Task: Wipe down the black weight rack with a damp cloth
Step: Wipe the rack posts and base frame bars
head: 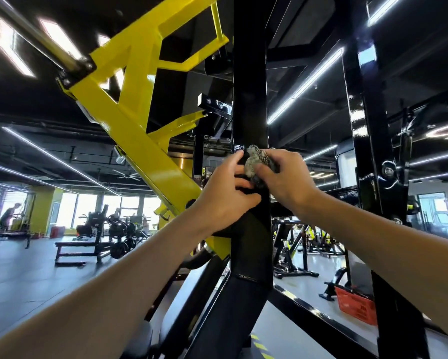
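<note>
As you work at mid-height on the central upright (251, 242) of the black weight rack (250, 86), your right hand (287, 177) pinches the bunched checked cloth (256, 161) against the metal with thumb and curled fingers. Your left hand (223, 198) curls its fingers round the upright's edge just beside the cloth. The wiping step appears in hand. The next move likely calls for firm pressure and a long stroke along the upright.
</note>
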Tool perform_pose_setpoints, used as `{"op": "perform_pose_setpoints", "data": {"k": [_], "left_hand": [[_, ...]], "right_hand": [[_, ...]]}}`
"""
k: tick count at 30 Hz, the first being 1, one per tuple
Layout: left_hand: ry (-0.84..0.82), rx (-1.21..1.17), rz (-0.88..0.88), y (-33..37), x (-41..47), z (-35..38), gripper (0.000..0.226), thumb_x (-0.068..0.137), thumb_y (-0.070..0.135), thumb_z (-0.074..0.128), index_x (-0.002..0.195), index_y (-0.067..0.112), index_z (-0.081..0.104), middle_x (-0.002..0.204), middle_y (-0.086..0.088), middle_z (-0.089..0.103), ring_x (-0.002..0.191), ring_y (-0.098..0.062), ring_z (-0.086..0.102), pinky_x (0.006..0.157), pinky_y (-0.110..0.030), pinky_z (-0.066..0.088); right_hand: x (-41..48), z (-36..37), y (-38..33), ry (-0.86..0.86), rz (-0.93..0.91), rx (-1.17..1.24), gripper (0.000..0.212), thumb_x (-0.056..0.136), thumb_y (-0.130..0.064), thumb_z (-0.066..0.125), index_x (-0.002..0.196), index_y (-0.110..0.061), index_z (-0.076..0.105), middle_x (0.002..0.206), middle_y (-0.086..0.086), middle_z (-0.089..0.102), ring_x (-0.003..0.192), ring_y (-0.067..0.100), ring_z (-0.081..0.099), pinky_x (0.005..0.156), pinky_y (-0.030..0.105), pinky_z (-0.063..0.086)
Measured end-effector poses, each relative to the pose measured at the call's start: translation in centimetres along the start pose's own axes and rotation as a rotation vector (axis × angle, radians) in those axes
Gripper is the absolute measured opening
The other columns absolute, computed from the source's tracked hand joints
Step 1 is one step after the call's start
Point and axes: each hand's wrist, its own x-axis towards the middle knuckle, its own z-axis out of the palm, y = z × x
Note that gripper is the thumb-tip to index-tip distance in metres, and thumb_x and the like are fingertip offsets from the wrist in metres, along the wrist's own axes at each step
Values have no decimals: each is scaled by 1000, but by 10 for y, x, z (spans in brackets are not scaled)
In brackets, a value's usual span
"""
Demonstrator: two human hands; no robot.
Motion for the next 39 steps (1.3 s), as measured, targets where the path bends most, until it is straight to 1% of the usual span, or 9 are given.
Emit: {"op": "perform_pose_setpoints", "data": {"k": [4, 7, 10, 16, 20, 24, 27, 33, 39], "left_hand": [[2, 411, -98, -29, 12, -10, 103, 87, 28, 75, 159, 20, 2, 157, -4, 30, 142, -20, 35, 110, -37, 38], [-90, 815, -95, -46, 18, -5, 108, 79, 62, 69, 157, 20, 7, 162, -1, 21, 150, -19, 15, 119, -43, 12], [-48, 945, -29, -58, 21, 2, 103, 76, 68, 67, 152, 21, 17, 155, 1, 24, 146, -20, 16, 115, -43, 14], [61, 966, 19, -69, 21, 5, 98, 72, 71, 69, 146, 23, 25, 145, 5, 32, 139, -17, 24, 109, -41, 20], [70, 936, 24, -69, 20, 4, 99, 72, 69, 70, 148, 27, 22, 146, 8, 30, 140, -15, 22, 108, -40, 17], [94, 921, 34, -69, 16, 5, 95, 74, 68, 69, 147, 27, 25, 144, 8, 32, 140, -13, 23, 108, -39, 19], [88, 894, 32, -69, 15, 6, 99, 74, 66, 71, 151, 29, 20, 146, 10, 30, 142, -12, 21, 108, -40, 18], [94, 870, 38, -70, 15, 5, 96, 73, 64, 72, 149, 28, 25, 147, 12, 30, 141, -11, 23, 106, -38, 21], [86, 875, 56, -71, 14, 5, 105, 72, 66, 71, 154, 29, 16, 152, 12, 25, 143, -10, 19, 108, -38, 19]], "right_hand": [[35, -3, 9, 130, -185, -326, 24, 97, -13, 60, 119, -4, 65, 114, 1, 56, 93, 9, 57, 82, 6, 43], [61, 6, 16, 54, -398, -584, 31, 96, -7, 58, 126, -2, 61, 125, 5, 49, 106, 19, 54, 95, 19, 44], [67, 24, 33, 45, -449, -771, 38, 90, -1, 61, 127, -9, 63, 124, 5, 52, 109, 24, 50, 97, 35, 48], [38, 27, 58, -85, -790, -949, 34, 83, -15, 61, 115, -7, 68, 115, 8, 62, 96, 28, 55, 81, 39, 54], [51, 33, 45, 40, -574, -850, 30, 86, -4, 67, 116, -11, 68, 115, 4, 58, 100, 24, 50, 81, 39, 54], [36, 36, 46, -154, -761, -877, 39, 84, -5, 68, 122, -14, 63, 110, 4, 58, 94, 23, 52, 71, 37, 54], [52, 29, 42, 31, -646, -850, 54, 84, -2, 68, 133, -18, 50, 110, 4, 57, 94, 23, 55, 63, 36, 51], [18, 27, 68, -132, -863, -899, 29, 82, -14, 66, 111, -7, 66, 102, 12, 60, 85, 29, 58, 55, 38, 53], [16, 31, 69, 17, -723, -842, 26, 81, -10, 70, 107, -7, 68, 104, 11, 59, 90, 29, 57, 62, 37, 55]]}}
